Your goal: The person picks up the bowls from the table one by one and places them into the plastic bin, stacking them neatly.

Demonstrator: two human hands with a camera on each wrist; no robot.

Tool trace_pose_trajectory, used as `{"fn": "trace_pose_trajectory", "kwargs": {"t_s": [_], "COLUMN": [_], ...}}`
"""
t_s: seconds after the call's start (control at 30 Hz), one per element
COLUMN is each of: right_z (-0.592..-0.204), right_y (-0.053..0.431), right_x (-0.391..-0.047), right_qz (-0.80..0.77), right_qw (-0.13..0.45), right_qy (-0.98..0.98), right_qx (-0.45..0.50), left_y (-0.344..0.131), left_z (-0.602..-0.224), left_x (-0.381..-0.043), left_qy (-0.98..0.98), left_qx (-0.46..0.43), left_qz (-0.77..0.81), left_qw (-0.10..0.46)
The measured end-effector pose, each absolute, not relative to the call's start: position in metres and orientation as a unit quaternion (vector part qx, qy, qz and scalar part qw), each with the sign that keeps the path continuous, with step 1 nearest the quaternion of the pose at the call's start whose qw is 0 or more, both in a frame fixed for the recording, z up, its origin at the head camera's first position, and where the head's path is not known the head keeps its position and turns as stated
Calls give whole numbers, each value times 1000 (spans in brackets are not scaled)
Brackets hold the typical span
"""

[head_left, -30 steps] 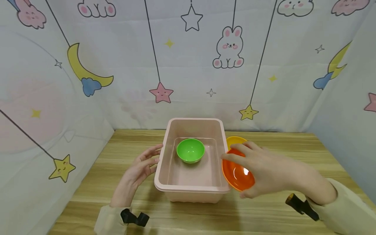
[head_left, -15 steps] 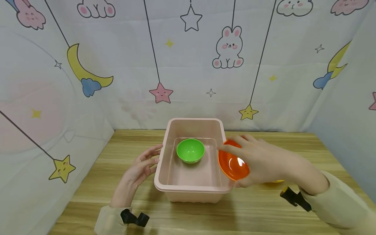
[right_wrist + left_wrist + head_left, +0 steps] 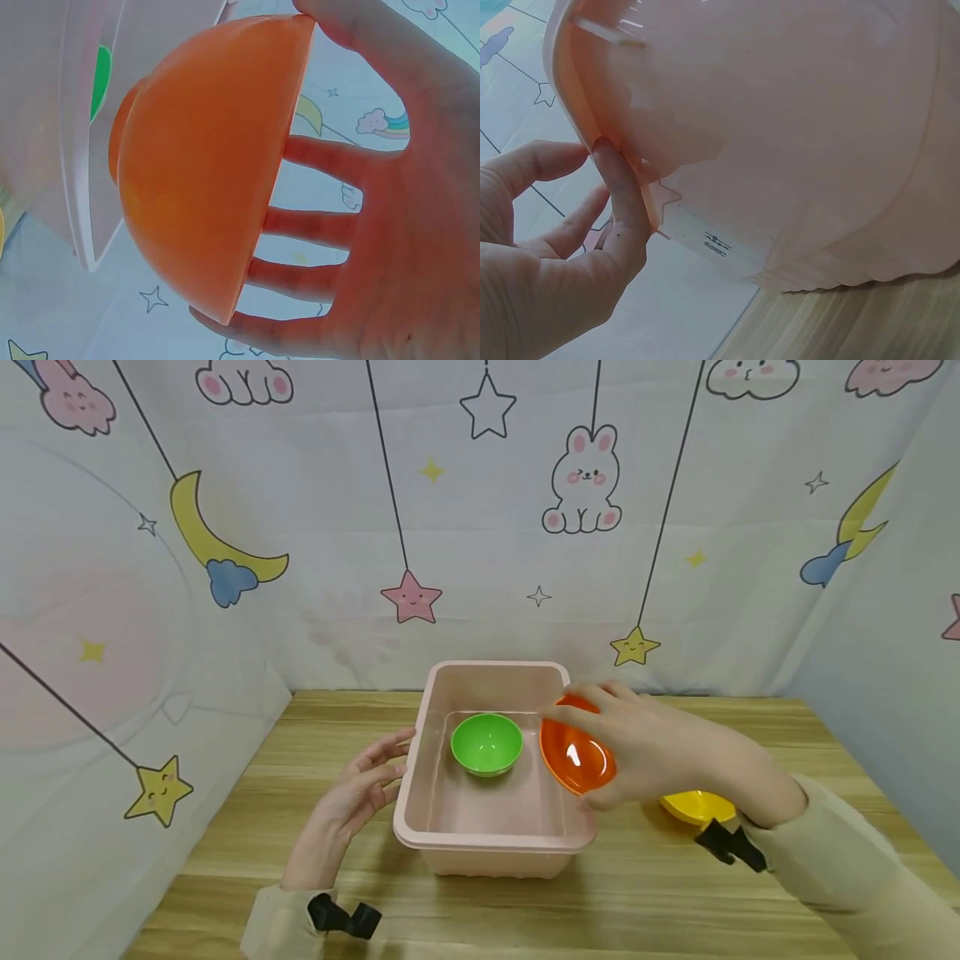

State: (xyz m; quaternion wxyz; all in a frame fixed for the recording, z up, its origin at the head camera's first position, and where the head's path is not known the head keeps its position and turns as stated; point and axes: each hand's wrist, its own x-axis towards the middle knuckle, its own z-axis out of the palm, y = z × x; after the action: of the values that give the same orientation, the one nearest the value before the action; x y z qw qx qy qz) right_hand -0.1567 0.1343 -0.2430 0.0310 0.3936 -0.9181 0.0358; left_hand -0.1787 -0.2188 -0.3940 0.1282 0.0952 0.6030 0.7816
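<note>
My right hand grips an orange bowl by its rim, tilted with its hollow turned toward the palm. In the head view the bowl overlaps the right side of a pale pink plastic tub. The right wrist view shows the thumb at one end of the bowl's rim and the fingers spread along the other side. At the tub's left edge my left hand holds the rim, thumb and a fingertip meeting there in the left wrist view. A green bowl stands upright inside the tub.
A yellow bowl rests on the wooden table right of the tub, partly hidden behind my right forearm. A white cloth backdrop with printed stars and bunnies rises behind and on both sides.
My right hand has carried the orange bowl left and up, from beside the tub's right rim to over its inside. More of the yellow bowl shows below the forearm. The left hand stays put.
</note>
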Motion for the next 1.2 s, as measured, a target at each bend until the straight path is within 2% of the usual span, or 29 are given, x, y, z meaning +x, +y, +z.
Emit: {"fn": "trace_pose_trajectory", "kwargs": {"t_s": [0.67, 1.2], "right_z": [-244, -245], "right_y": [118, 103], "right_x": [-189, -215], "right_qz": [61, 71], "right_qw": [8, -33], "right_qy": [-918, -926], "right_qx": [393, 370], "left_y": [-219, -220], "left_z": [-393, -394], "left_x": [-178, -179], "left_qy": [606, 598], "left_qx": [86, 93], "left_qz": [781, 786], "left_qw": [127, 129]}}
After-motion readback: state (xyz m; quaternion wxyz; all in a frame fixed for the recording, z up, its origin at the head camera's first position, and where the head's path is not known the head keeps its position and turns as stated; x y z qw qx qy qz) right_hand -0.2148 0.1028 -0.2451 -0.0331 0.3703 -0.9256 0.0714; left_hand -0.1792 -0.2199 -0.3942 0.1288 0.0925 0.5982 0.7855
